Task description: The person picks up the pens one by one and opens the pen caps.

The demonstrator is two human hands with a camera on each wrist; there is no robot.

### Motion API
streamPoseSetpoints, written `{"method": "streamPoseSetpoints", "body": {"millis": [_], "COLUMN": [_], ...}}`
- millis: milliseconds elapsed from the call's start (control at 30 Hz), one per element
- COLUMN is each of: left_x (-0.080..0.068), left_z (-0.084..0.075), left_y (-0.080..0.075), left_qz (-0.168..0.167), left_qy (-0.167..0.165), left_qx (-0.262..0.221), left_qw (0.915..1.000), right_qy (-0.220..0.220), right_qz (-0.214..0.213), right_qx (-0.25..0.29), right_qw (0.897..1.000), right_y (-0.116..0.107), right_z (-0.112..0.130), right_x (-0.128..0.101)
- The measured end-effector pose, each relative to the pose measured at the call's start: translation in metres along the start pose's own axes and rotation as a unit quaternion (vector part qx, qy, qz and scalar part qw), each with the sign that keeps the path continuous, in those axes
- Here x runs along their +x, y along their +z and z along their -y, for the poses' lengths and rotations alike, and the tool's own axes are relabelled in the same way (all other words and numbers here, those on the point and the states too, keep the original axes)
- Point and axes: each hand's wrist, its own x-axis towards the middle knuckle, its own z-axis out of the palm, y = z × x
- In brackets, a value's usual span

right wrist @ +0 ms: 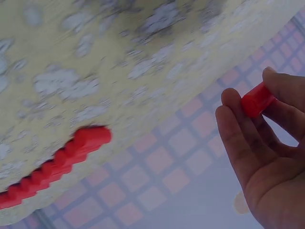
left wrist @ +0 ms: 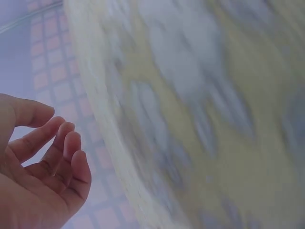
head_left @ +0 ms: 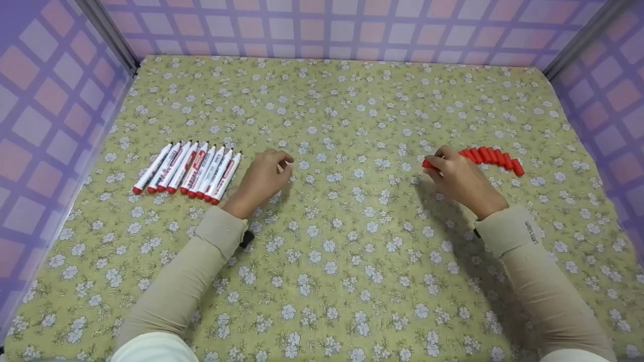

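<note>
My right hand (head_left: 460, 181) pinches a red marker cap (right wrist: 258, 100) between thumb and fingers, above the cloth. Just right of it in the head view, several more red caps (head_left: 487, 155) lie side by side in a curved row, the near ones partly behind the hand. My left hand (head_left: 264, 173) is loosely curled with nothing in it; the left wrist view shows its thumb and fingertips close together. Immediately left of that hand lies a slanted row of white markers (head_left: 187, 171), with red ends towards me and uncapped dark tips pointing away.
A yellow-green flowered cloth (head_left: 342, 241) covers the table. Purple and pink checked walls (head_left: 332, 27) rise at the back, left and right, with grey posts (head_left: 108, 35) at the back corners. Both forearms reach in from the near edge.
</note>
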Motion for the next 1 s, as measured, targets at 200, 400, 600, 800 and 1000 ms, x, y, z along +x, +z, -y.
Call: {"method": "streamPoseSetpoints", "body": {"millis": [200,400,600,800,1000], "left_x": [-0.001,-0.004,-0.01,-0.018,-0.023], "left_z": [-0.023,-0.04,-0.057,-0.072,-0.079], "left_y": [0.018,0.035,0.048,0.056,0.061], "left_qz": [0.045,0.078,0.106,0.128,0.137], "left_qy": [0.028,0.052,0.076,0.123,0.147], "left_qx": [-0.042,-0.051,-0.035,-0.001,0.029], "left_qw": [0.9977,0.9943,0.9908,0.9841,0.9792], "right_qy": [0.077,0.119,0.17,0.241,0.312], "right_qz": [0.016,-0.005,-0.015,-0.003,0.034], "right_qx": [-0.009,-0.009,0.026,0.06,0.084], "right_qw": [0.997,0.993,0.985,0.969,0.946], "right_y": [-0.003,-0.008,-0.017,-0.028,-0.037], "right_z": [-0.022,-0.043,-0.064,-0.088,-0.11], "right_x": [-0.005,-0.012,-0.021,-0.031,-0.039]}}
